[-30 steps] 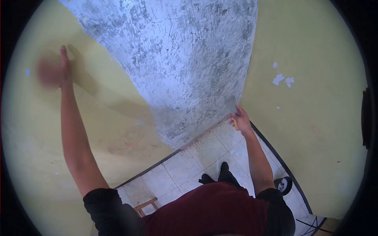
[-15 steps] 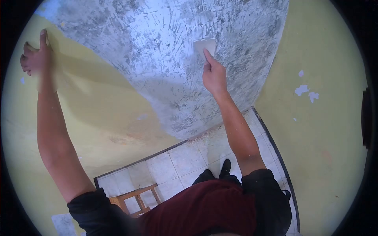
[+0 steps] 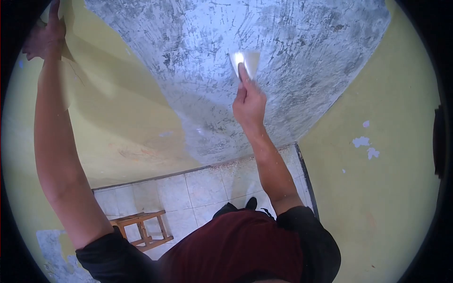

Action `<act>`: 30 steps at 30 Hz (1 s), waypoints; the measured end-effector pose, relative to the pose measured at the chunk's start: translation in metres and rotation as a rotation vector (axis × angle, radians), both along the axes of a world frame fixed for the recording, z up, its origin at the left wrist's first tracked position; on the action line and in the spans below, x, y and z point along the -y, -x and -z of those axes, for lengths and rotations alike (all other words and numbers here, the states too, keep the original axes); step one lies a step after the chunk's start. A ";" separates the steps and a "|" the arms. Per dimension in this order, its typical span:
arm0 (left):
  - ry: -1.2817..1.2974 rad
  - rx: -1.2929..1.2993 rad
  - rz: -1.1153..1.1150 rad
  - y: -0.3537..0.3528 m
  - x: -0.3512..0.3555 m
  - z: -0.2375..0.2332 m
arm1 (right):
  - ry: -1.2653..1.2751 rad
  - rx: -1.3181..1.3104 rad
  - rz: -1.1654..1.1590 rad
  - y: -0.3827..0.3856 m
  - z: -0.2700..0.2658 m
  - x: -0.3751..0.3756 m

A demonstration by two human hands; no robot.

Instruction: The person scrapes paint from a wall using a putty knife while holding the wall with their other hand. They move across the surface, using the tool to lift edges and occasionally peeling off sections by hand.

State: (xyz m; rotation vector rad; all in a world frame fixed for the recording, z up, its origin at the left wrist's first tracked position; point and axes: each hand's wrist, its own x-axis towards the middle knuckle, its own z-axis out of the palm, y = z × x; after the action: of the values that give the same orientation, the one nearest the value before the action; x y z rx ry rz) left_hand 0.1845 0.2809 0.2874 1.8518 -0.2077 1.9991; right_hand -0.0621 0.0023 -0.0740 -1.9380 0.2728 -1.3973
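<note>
My right hand is closed round a putty knife, the index finger stretched along its wide, shiny metal blade. The blade is up against a grey, scratched patch of wall where the paint is gone. The knife's handle is hidden in my palm. At the far upper left, my left hand leans on the yellow-green painted wall, its thumb pointing up and its fingers apart. It holds nothing.
A wooden stool stands on the white tiled floor at lower left. Crumbs of debris lie along the wall's foot. The right-hand wall has small chipped spots. Another bare patch shows at lower left.
The view has shifted, showing more of the grey wall at right and more of the stool. The blade has tilted and now reflects light. My left hand appears higher in view, still on the wall.
</note>
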 end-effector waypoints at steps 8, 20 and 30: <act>-0.089 -0.014 0.076 0.026 0.008 -0.002 | 0.020 -0.071 -0.009 -0.007 0.034 -0.012; -0.044 -0.076 0.037 0.022 0.008 -0.005 | 0.081 -0.080 0.063 -0.019 0.051 -0.044; -0.027 0.030 0.033 0.017 0.010 -0.004 | 0.090 -0.055 0.079 -0.019 0.059 -0.053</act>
State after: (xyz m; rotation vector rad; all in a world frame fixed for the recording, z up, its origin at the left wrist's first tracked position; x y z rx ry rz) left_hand 0.1673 0.2709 0.2911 1.8234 -0.2731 2.0123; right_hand -0.0432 0.0555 -0.1334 -2.0622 0.3206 -1.4302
